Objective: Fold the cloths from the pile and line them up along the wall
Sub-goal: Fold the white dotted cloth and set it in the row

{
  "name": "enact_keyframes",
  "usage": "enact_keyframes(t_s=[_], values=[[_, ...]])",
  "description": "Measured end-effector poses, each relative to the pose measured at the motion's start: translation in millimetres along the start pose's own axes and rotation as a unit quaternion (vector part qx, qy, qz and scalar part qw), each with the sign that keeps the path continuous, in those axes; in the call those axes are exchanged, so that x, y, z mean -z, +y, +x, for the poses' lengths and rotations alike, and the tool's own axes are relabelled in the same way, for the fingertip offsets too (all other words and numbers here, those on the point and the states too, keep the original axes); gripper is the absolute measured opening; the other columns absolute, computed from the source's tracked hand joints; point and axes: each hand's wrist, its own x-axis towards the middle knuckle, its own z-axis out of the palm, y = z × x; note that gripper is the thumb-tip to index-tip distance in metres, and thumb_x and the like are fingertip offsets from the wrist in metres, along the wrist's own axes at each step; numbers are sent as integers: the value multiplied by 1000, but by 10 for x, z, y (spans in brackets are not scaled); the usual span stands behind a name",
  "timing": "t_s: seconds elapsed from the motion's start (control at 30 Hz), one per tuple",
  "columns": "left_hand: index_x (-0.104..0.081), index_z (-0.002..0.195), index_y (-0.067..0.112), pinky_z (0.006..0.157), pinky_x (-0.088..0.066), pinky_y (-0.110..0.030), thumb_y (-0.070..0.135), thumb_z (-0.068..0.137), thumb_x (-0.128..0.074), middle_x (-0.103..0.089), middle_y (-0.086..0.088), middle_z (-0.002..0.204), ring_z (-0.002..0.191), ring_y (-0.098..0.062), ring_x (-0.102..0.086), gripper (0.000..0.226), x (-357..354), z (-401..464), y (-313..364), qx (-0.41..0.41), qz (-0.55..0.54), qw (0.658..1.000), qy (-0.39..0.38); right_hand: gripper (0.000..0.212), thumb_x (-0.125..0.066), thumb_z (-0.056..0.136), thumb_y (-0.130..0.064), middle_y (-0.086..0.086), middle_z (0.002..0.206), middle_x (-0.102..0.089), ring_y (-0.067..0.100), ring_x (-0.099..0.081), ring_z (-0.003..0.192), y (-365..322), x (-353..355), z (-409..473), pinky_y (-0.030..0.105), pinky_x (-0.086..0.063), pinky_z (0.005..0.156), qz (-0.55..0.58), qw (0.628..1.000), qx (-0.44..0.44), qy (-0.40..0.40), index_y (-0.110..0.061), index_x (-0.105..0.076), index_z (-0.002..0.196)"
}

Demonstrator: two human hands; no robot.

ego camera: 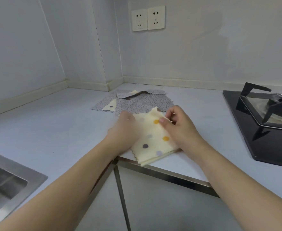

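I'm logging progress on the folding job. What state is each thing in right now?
Polka-dot cloth: folded in layers, flat at the counter's front edge.
Left hand: blurred, resting on the cloth's left side; grip unclear.
Right hand: pinches the cloth's upper right edge.
Pile of cloths: unfolded, spread behind the hands.
Gas stove: no flame visible.
Wall sockets: nothing plugged in.
Sink: only partly in view.

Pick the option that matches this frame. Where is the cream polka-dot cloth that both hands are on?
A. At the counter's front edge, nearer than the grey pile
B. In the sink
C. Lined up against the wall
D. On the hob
A: the cream polka-dot cloth lies at the counter's front edge under the left hand and right hand, nearer the camera than the grey pile.
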Motion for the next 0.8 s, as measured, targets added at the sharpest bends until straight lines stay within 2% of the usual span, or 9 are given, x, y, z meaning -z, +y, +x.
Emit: enact_keyframes(t_s=[0.03, 0.1, 0.17, 0.27, 0.43, 0.57, 0.67, 0.73, 0.8], values=[[-44, 103, 32, 79, -51, -51, 9, 76, -62, -59, -8, 100, 86, -30, -60, 40, 38, 1, 4, -8, -139, 990, -2, 18, -62, 90, -19, 4, 86, -62, 16, -53, 72, -16, 12, 3, 35, -46, 67, 48, 999, 1, 6, -27, -47, 85], [-47, 117, 23, 67, -56, -42, -8, 83, -57, -62, -15, 103, 78, -28, -66, 47, 90, 44, 11, 7, -386, 922, -5, 22, -63, 90, -13, 7, 97, -65, 18, -58, 77, -40, 15, 39, 37, -51, 66, 147, 989, -12, 14, -29, -50, 97], [-49, 128, 13, 68, -58, -39, -2, 88, -58, -67, -17, 107, 84, -29, -70, 44, 79, 80, 38, 32, -495, 868, -25, 32, -62, 91, -11, 1, 96, -66, 15, -60, 81, -19, -1, 101, 33, -53, 66, 197, 980, -25, 12, -31, -49, 112], [-59, 123, 4, 84, -58, -44, 21, 93, -59, -70, -16, 113, 101, -29, -69, 35, 11, 127, 66, 60, -459, 882, -90, 41, -60, 92, -10, -9, 92, -65, 10, -60, 81, 29, -15, 175, 31, -53, 68, 230, 972, -41, 24, -34, -47, 122], [-65, 106, 3, 72, -60, -38, 19, 98, -54, -74, -16, 99, 81, -25, -72, 21, -58, 140, 79, 35, -353, 934, -41, 48, -68, 87, -27, -2, 104, -63, 13, -64, 85, 49, -17, 204, 36, -56, 72, 241, 964, -102, 37, -32, -42, 128], [-65, 104, 10, 80, -57, -45, 20, 102, -47, -74, -12, 98, 84, -26, -71, 21, -62, 92, 102, 7, -350, 936, -29, 37, -50, 93, -52, 6, 102, -71, 20, -68, 86, 22, -54, 206, 40, -58, 78, 174, 975, -140, 2, -20, -66, 101], [-65, 100, 18, 78, -57, -43, 22, 102, -47, -75, -5, 93, 79, -21, -72, 19, -57, 25, 172, 25, -359, 933, 2, 42, -47, 95, -47, 8, 89, -72, 22, -67, 79, -36, -104, 181, 36, -54, 74, 82, 989, -124, 10, -10, -66, 87], [-64, 101, 18, 76, -59, -42, 29, 101, -50, -75, -5, 94, 80, -21, -73, 18, -95, -5, 206, 36, -338, 940, 28, 35, -47, 97, -41, 5, 82, -68, 21, -63, 74, -69, -105, 139, 32, -51, 67, 58, 993, -104, 21, -14, -63, 82], [-62, 103, 15, 74, -59, -40, 41, 98, -51, -74, -6, 94, 80, -21, -72, 28, -164, 18, 251, 40, -248, 966, 59, 31, -46, 98, -38, 3, 79, -65, 19, -61, 70, -90, -78, 93, 29, -49, 63, 69, 992, -97, 39, -17, -60, 81]])
